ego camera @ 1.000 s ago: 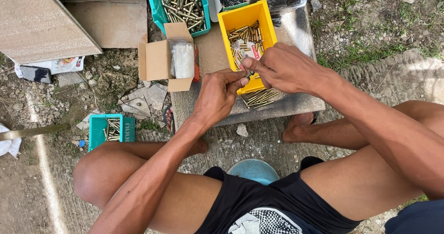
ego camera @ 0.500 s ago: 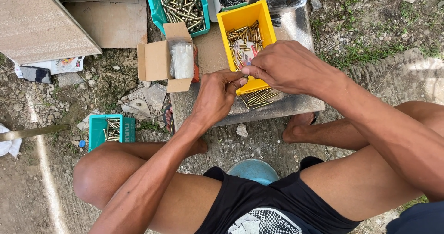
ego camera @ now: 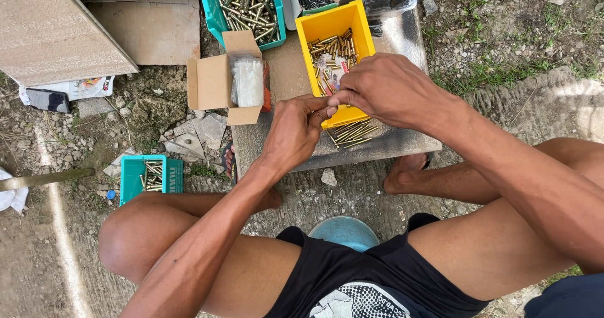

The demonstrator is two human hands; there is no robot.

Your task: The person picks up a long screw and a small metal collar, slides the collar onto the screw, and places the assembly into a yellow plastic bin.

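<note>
My left hand and my right hand meet fingertip to fingertip over the near end of a yellow bin that holds several brass-coloured bolts. Both pinch something small between the fingers; what it is stays hidden by the fingers. A loose bundle of bolts lies on the grey slab just beneath the hands, in front of the bin.
An open cardboard box with a clear plastic bag stands left of the bin. A teal bin full of bolts sits behind it, a small teal bin by my left knee. Boards lie far left; my bare legs and feet frame the slab.
Both hands stay together over the yellow bin; the fingers have shifted slightly while working the small item. Nothing else has moved.
</note>
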